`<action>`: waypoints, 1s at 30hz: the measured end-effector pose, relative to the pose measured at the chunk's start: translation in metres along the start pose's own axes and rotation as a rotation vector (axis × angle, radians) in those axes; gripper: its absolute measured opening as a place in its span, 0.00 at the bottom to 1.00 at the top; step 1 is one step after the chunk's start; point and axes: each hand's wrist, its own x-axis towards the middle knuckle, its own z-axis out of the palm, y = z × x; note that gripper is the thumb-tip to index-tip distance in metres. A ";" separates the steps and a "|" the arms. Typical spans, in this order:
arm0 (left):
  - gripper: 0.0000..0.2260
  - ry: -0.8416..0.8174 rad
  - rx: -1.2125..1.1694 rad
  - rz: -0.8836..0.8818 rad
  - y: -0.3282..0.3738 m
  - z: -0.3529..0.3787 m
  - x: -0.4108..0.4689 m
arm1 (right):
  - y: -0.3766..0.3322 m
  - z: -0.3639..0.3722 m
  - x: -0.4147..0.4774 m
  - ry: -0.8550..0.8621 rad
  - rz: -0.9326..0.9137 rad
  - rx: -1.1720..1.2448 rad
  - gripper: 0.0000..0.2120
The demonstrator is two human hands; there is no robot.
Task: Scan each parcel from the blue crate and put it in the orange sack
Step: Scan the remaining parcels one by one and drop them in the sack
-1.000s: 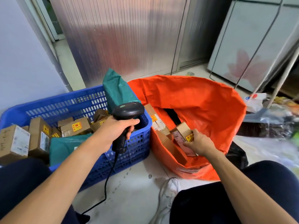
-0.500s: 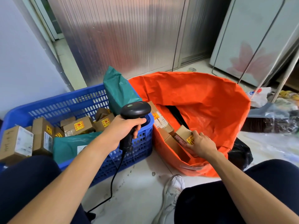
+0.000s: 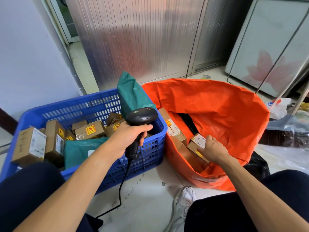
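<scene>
At the left, the blue crate [image 3: 83,101] is holding cardboard parcels [image 3: 90,131]. Over its right rim, the left hand [image 3: 127,136] is gripping a black scanner [image 3: 142,116], fingers wrapped round the handle. Inside the orange sack [image 3: 217,114] at the right, the right hand [image 3: 212,149] is clasping a small parcel [image 3: 198,140] with curled fingers.

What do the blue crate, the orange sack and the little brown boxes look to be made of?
The blue crate looks like rigid moulded plastic, slightly glossy: its walls are a slotted lattice. The orange sack seems a thin plastic-type fabric with a faint sheen; it holds stiff creases. The brown boxes appear to be matte cardboard, with paper labels.
</scene>
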 end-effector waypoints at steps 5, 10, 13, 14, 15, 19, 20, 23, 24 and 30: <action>0.15 0.068 -0.082 0.001 0.000 -0.016 -0.003 | -0.035 -0.020 -0.006 0.056 -0.082 0.037 0.30; 0.09 0.118 -0.128 0.023 0.006 -0.040 -0.010 | -0.082 -0.046 -0.017 0.083 -0.248 -0.018 0.29; 0.08 0.188 -0.172 0.040 0.009 -0.061 -0.014 | -0.114 -0.067 -0.026 0.090 -0.352 -0.016 0.28; 0.07 0.209 -0.185 0.047 0.011 -0.068 -0.017 | -0.124 -0.073 -0.030 0.096 -0.387 -0.013 0.28; 0.06 0.227 -0.195 0.050 0.012 -0.074 -0.019 | -0.135 -0.079 -0.034 0.103 -0.424 -0.012 0.27; 0.06 0.297 -0.228 0.075 0.013 -0.107 -0.032 | -0.186 -0.090 -0.050 0.114 -0.576 0.000 0.26; 0.06 0.308 -0.235 0.073 0.013 -0.114 -0.035 | -0.197 -0.092 -0.054 0.105 -0.606 -0.001 0.25; 0.05 0.376 -0.281 0.095 0.013 -0.142 -0.047 | -0.233 -0.090 -0.057 0.076 -0.693 -0.007 0.22; 0.05 0.403 -0.287 0.098 0.013 -0.150 -0.051 | -0.242 -0.089 -0.057 0.068 -0.710 -0.005 0.21; 0.05 0.487 -0.289 0.045 -0.001 -0.193 -0.071 | -0.296 -0.064 -0.050 -0.016 -0.787 -0.020 0.17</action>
